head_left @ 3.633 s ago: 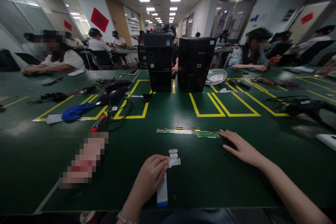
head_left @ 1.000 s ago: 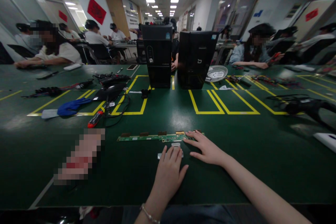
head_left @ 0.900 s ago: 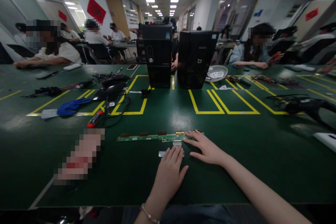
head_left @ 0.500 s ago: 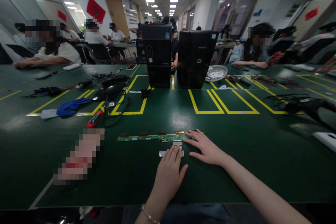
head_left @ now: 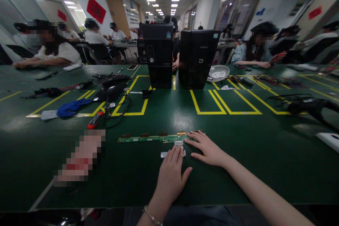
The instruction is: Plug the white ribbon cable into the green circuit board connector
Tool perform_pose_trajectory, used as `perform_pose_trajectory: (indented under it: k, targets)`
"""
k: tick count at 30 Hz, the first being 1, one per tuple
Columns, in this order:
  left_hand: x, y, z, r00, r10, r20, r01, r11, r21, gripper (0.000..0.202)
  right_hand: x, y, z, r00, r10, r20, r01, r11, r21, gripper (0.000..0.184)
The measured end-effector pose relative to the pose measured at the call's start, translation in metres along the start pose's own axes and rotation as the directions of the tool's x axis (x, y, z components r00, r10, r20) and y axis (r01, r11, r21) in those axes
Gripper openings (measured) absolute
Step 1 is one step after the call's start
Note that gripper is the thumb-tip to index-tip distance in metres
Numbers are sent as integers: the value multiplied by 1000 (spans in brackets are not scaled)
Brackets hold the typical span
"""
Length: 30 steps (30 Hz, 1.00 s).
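Note:
A long narrow green circuit board [head_left: 148, 137] lies on the green table [head_left: 238, 162] in front of me. My left hand [head_left: 171, 174] lies flat, fingers stretched, on a white flat ribbon cable [head_left: 164, 154] whose end meets the board's near edge. My right hand [head_left: 208, 148] rests with spread fingers on the right end of the board. Most of the cable is hidden under my left hand.
Two black computer towers [head_left: 158, 54] [head_left: 197, 58] stand at the table's middle. A blue glove [head_left: 71, 107], a red-handled screwdriver [head_left: 96, 120] and black cables [head_left: 113, 93] lie at left; a white round grille [head_left: 218, 74] at back right. People sit around.
Since 3.6 s ago the board has slid left toward me and the cable has been brought up to its edge. In the last second both hands have stayed almost still.

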<state>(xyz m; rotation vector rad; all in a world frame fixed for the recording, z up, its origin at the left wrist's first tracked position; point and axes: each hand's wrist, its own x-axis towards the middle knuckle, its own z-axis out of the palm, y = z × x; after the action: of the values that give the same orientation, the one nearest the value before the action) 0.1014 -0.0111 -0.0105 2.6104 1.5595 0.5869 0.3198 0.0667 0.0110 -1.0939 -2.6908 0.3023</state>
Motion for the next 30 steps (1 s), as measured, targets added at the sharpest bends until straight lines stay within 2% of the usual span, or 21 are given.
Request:
perform_pose_trajectory:
  k: [13,20,26,30]
  targets:
    - [3,-2,-5,999,7,48,-6,1000,-19,56,0,-2,-2,1000,-8,18,8,1000,9,63]
    - [9,-5,-19,987,26,161,-25,1000,-7,56,0,2,2,1000,-20,15,19,999,39,64]
    - [14,-19,-33,962,110,250,-109,994,-17,55,0,3,0,999,-26,39,25,998,50,64]
    - [17,-31,-34,948,193,253,-191,981,-34,53,1,2,-2,998,-18,58,15,999,49,65]
